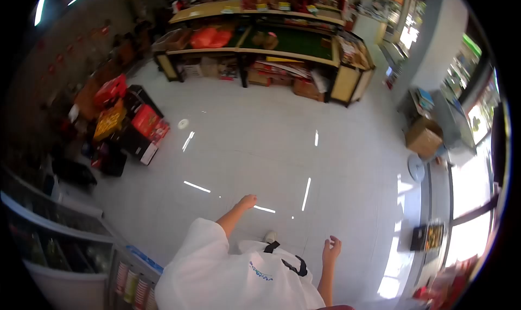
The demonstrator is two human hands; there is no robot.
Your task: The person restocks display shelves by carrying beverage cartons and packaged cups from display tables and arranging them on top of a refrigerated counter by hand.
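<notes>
The left grip (pixel 248 201), a bare hand, extends ahead of the body above the pale floor (pixel 244 141); its fingers curl inward, and whether they meet the palm or enclose anything cannot be told. The right grip (pixel 332 247) is raised at the right side, back from the left, with fingers bent, pointing forward and standing apart from the thumb. A light shoe (pixel 270 236) is on the floor, between the two hands in this view and nearest the left; its long axis runs roughly forward, with the visible end pointing away from the body. Black straps (pixel 296 266) lie against the white shirt (pixel 201 266), nearest the right hand: the upper one slants forward and right, while the lower one bends, so no single axis applies. Across the floor, the display stand (pixel 287 61) has its long axis left to right and carries a red bag (pixel 210 37) at its left part. Stacked boxes (pixel 135 139) occupy the left side. An open carton (pixel 425 136) sits at the right, near the windows. A freezer (pixel 65 272) is at the lower left, beside cup stacks (pixel 130 285).
</notes>
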